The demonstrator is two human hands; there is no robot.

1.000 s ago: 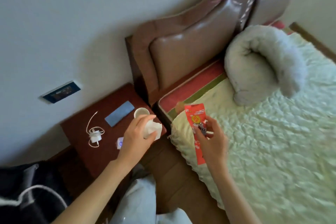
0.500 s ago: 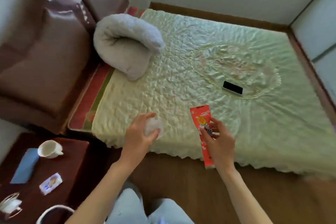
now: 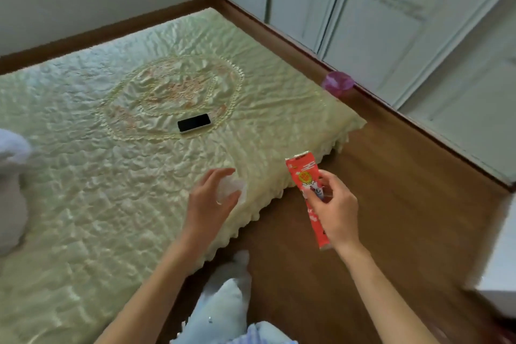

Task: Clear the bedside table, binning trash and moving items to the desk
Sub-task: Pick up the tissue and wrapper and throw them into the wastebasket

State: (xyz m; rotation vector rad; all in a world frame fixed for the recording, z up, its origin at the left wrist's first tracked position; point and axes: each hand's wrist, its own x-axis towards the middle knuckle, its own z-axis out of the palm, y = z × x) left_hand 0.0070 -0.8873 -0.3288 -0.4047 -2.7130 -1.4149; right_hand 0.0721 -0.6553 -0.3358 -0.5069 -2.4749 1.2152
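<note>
My left hand is closed around a crumpled white tissue, held over the near edge of the bed. My right hand grips a long red snack wrapper with a cartoon print, held upright over the wooden floor. Neither the bedside table nor the desk shows in the head view.
The bed with a pale green quilted cover fills the left. A black phone lies on it. White wardrobe doors line the right wall. A pink bin stands on the floor beyond the bed's corner. A white furniture edge is at right.
The view has swung right, away from the bedside table, across the bed toward the wardrobe. Both hands keep their hold on the tissue and the wrapper.
</note>
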